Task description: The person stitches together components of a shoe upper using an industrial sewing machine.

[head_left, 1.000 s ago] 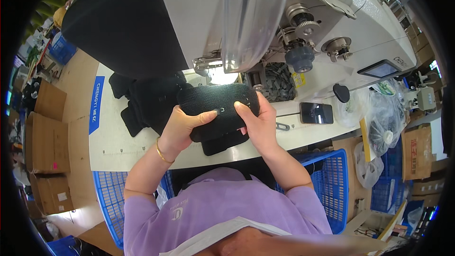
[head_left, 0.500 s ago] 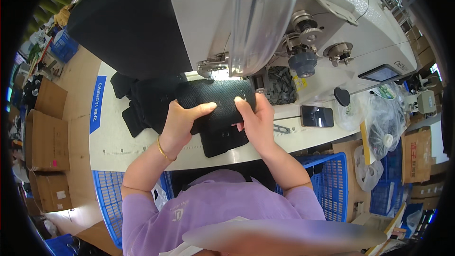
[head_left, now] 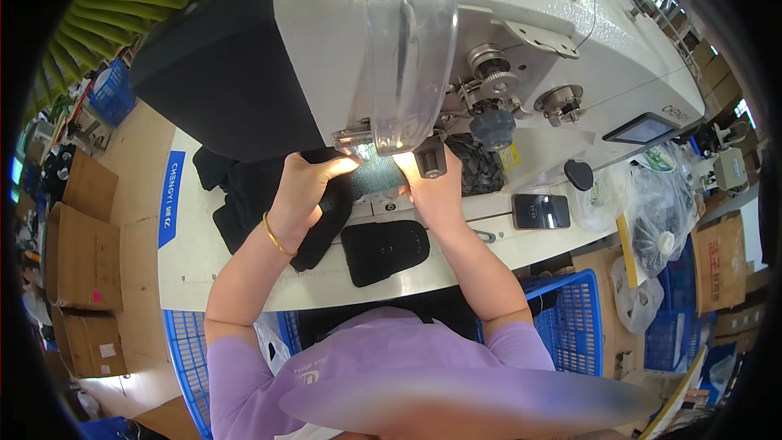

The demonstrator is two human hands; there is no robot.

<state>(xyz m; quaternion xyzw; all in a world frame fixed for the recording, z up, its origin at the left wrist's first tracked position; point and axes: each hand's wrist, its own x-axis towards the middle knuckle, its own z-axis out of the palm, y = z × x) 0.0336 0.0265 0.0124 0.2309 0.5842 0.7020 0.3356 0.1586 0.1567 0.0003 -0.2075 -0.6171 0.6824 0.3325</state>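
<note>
A dark mesh fabric piece [head_left: 379,179] lies under the lit needle area of a white sewing machine [head_left: 326,73]. My left hand [head_left: 303,189] grips the left part of the fabric, its thumb stretched toward the needle area. On the other side, my right hand [head_left: 436,191] holds the right edge, partly hidden behind a machine part. The fingers beneath the cloth are hidden. Between my forearms a flat black rounded panel [head_left: 384,251] with small holes rests on the table [head_left: 326,283]. Bunched black fabric [head_left: 252,195] lies to the left, by my left wrist.
Grey scraps [head_left: 481,167] fill a recess right of the needle. Beyond it lie a phone [head_left: 541,212] and a black oval pad [head_left: 579,174]. Blue baskets [head_left: 574,318] stand below the table edge. Clear plastic bags [head_left: 664,212] sit at the right, cardboard boxes [head_left: 85,244] at the left.
Both hands have moved the mesh piece away from me, under the needle area. The rounded black panel, partly covered before, now lies uncovered. The whole view has shifted slightly.
</note>
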